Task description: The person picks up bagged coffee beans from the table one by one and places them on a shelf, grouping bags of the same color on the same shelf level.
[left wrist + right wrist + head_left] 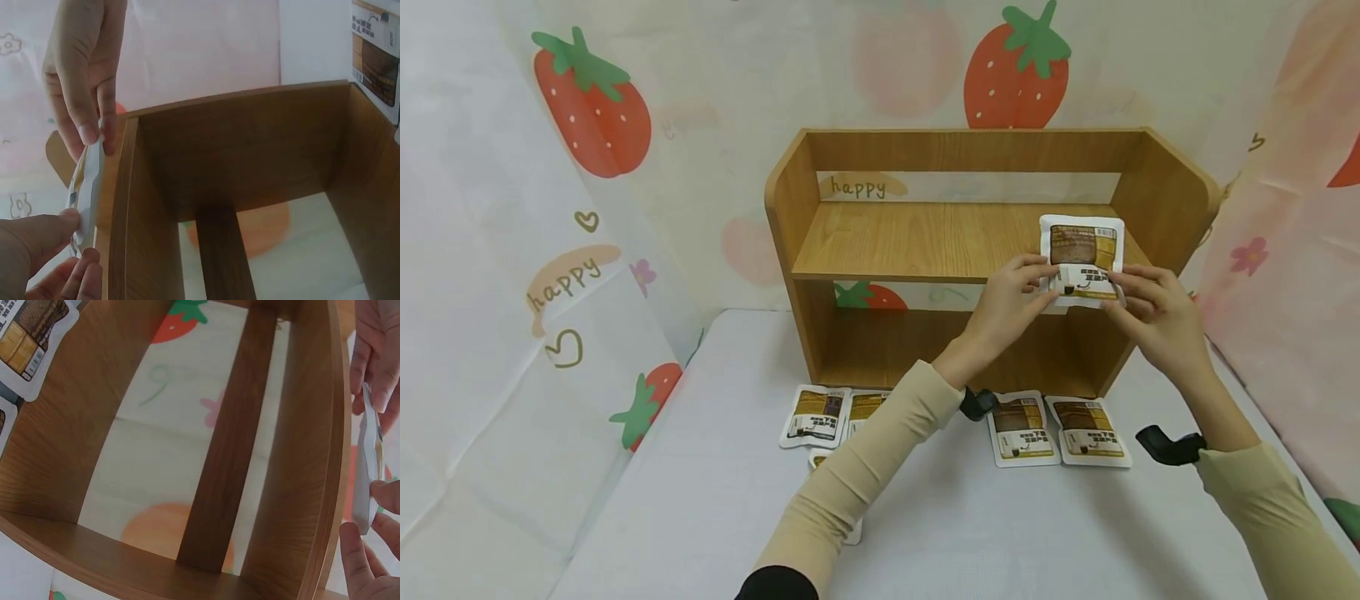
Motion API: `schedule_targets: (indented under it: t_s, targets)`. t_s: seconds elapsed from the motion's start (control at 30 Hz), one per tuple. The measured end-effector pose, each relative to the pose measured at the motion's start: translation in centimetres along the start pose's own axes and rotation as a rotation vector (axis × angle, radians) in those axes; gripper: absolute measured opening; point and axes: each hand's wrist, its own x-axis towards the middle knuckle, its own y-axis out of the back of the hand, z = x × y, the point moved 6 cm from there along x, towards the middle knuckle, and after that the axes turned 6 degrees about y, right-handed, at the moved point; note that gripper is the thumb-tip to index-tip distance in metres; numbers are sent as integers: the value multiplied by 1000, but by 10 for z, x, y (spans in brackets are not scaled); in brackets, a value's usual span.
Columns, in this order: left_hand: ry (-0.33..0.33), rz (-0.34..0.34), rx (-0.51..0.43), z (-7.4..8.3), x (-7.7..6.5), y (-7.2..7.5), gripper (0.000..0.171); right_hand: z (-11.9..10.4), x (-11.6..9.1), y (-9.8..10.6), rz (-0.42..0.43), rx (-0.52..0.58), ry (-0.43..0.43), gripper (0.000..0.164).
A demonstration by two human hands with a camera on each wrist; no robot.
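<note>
In the head view, your left hand [1011,302] and right hand [1165,321] pinch a packet [1082,248], printed face visible, before the wooden shelf [917,240], while the left wrist view shows its thin edge and the right wrist view a slat [228,444] crossing the shelf's back.

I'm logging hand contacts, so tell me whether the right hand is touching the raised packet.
Touching. The head view shows it: the right hand grips the raised packet at its right edge, with no gap between them.
</note>
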Motion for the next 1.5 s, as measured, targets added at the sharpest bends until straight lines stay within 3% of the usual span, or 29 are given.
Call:
schedule_targets:
  t_s: [0.27,0.53,0.8,1.27,1.5]
  targets:
    - [-9,-3,72,1,10,0,34,6,16,2,-35,-50,-46,36]
    - [35,-68,167,-3,23,-6,37,9,26,0,-81,-144,-111,39]
    - [15,-55,234,-3,30,-6,36,8,36,-3,-69,-125,-76,36]
    - [66,-106,284,-9,33,-13,40,12,40,-9,-19,-159,-14,29]
    - [59,-162,435,-7,34,-20,52,14,42,-10,-7,-217,29,29]
